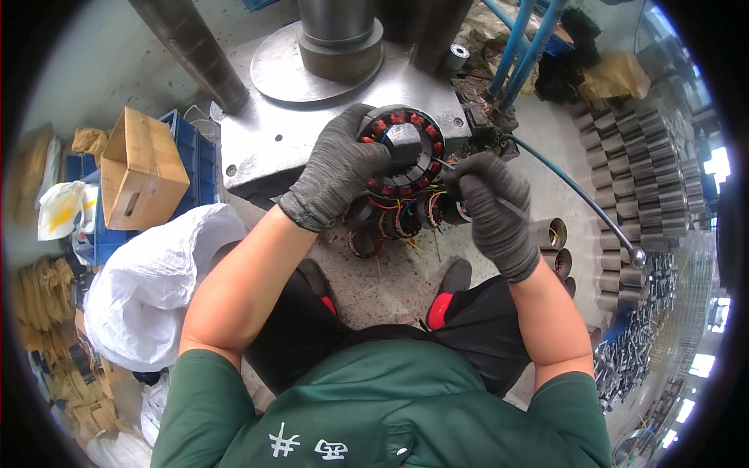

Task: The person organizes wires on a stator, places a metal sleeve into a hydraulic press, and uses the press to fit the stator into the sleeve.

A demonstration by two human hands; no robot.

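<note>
A ring-shaped motor stator [431,131] with reddish copper windings stands tilted at the front edge of the press bed [261,132]. My left hand [335,168], in a dark grey glove, is closed around its left side. My right hand [495,210], gloved the same way, is closed on a thin metal rod [446,164]. The rod's tip reaches the stator's right inner edge; its exact kind cannot be made out. Below the stator, several more wound stators [406,222] with coloured wires sit in front of the bed, partly hidden by my hands.
The press column [335,31] rises behind the bed. On the right, a lever with a ball knob [638,257] slants down near stacked metal cylinders [624,171]. To the left are a cardboard box [144,175], blue crates [204,168] and a white sack [152,292].
</note>
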